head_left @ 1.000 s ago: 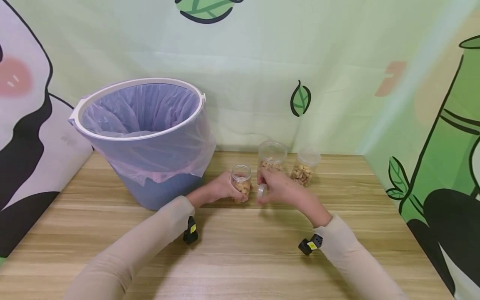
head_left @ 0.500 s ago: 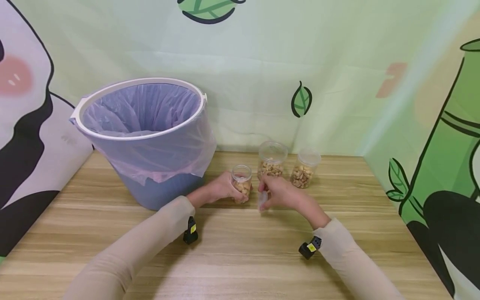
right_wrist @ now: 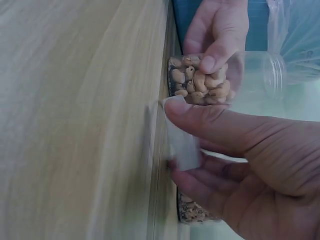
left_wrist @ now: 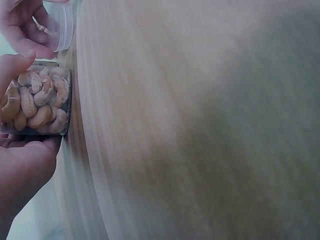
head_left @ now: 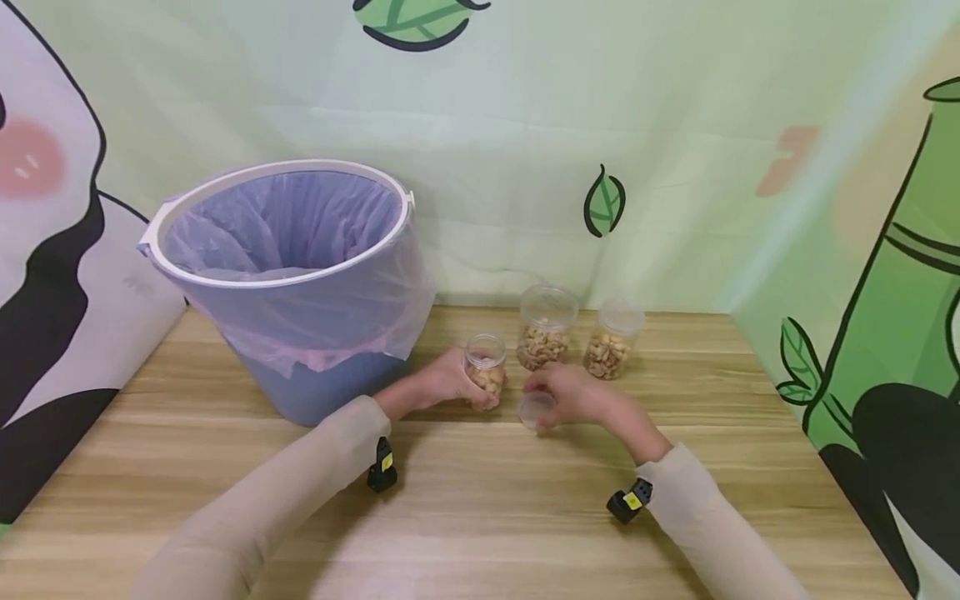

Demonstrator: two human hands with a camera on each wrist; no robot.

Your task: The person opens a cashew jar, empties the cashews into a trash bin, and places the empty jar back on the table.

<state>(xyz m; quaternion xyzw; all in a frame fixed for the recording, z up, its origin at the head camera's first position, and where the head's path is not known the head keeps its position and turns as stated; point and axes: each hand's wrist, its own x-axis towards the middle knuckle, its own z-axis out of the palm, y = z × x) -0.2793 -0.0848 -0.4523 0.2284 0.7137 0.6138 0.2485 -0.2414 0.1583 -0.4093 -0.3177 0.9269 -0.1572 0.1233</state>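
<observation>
My left hand point(head_left: 448, 380) grips a small clear jar point(head_left: 487, 373) of cashews, upright on the table, thumb and fingers on its two sides. The jar's mouth is uncovered. Just to its right, my right hand point(head_left: 576, 395) pinches a clear plastic lid point(head_left: 535, 410) by its rim, thumb on one side and fingers on the other. In the right wrist view the lid point(right_wrist: 183, 147) is at or very near the table surface; whether it touches I cannot tell. Through the jar wall point(left_wrist: 40, 100) the left wrist view shows whole cashews.
Behind my right hand stand a wider clear jar point(head_left: 545, 329) of nuts and another lidded nut jar point(head_left: 611, 343). A large blue bin point(head_left: 330, 387) with a plastic liner stands left of my left hand. A printed cloth backdrop point(head_left: 495, 208) hangs behind the wooden table point(head_left: 480, 508).
My right hand has come slightly towards me and down with the lid, which has turned from on edge to nearly flat. My left hand and the cashew jar stay in place.
</observation>
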